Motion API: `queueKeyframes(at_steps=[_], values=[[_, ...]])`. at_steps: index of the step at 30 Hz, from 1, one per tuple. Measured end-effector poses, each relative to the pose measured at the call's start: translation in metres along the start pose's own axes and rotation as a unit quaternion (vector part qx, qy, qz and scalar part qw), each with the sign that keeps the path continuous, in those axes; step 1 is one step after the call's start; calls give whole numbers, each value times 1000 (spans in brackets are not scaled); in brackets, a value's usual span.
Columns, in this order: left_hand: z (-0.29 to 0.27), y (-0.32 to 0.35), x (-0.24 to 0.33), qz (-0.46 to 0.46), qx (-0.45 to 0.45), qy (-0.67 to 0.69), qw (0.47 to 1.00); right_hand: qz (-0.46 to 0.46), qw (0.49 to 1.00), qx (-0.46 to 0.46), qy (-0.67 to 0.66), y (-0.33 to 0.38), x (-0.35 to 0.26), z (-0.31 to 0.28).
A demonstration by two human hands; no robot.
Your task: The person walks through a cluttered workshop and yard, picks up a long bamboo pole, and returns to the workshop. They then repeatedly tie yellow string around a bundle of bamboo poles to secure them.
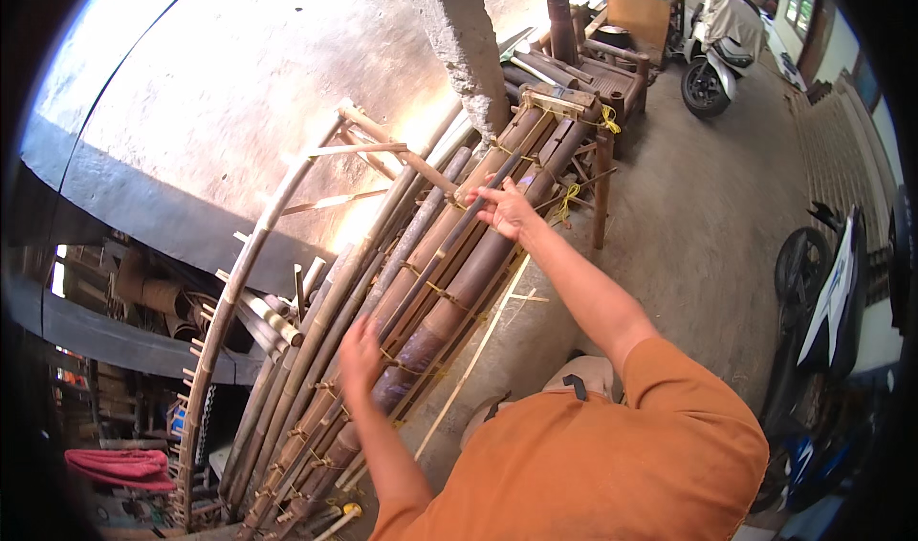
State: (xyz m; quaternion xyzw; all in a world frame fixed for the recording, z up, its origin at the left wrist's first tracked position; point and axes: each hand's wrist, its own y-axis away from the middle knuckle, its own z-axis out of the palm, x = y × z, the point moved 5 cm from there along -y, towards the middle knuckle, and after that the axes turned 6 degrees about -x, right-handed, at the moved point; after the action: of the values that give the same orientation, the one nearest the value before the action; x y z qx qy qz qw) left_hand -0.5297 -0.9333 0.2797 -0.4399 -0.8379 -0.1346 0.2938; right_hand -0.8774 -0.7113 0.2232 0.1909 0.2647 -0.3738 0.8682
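A long bundle of brown bamboo poles [445,316], bound at intervals with yellow cord, slants across the middle. Along its top runs a thin dark pole [418,288] with lighter joints. My right hand [505,208] has its fingers around the upper part of this thin pole. Lower down, my left hand [360,355] is beside the same pole, over the bundle. Motion smears its fingers, so its grip does not show. Yellow cord [567,203] hangs in loose loops off the bundle's right side near the far end.
A curved bamboo frame with pegs [225,326] and more loose poles stand along the left. A rough concrete post [459,49] rises at the far end. Parked motorbikes [710,82] stand at far right and right. A red cloth [120,467] lies at lower left.
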Motion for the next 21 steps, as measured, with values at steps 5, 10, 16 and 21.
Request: queueKeyframes(at_steps=[5,10,16,21], values=[[123,-98,110,18,-143,81,986,-72,990,-43,114,7,-35,21],[173,-137,152,86,-100,65,989,-304,917,-73,250,-12,-71,-5],[215,-188,185,74,-235,159,956,5,934,43,354,-44,-132,-113],[256,-254,218,145,-139,64,978,98,933,71,338,-14,-141,-177]])
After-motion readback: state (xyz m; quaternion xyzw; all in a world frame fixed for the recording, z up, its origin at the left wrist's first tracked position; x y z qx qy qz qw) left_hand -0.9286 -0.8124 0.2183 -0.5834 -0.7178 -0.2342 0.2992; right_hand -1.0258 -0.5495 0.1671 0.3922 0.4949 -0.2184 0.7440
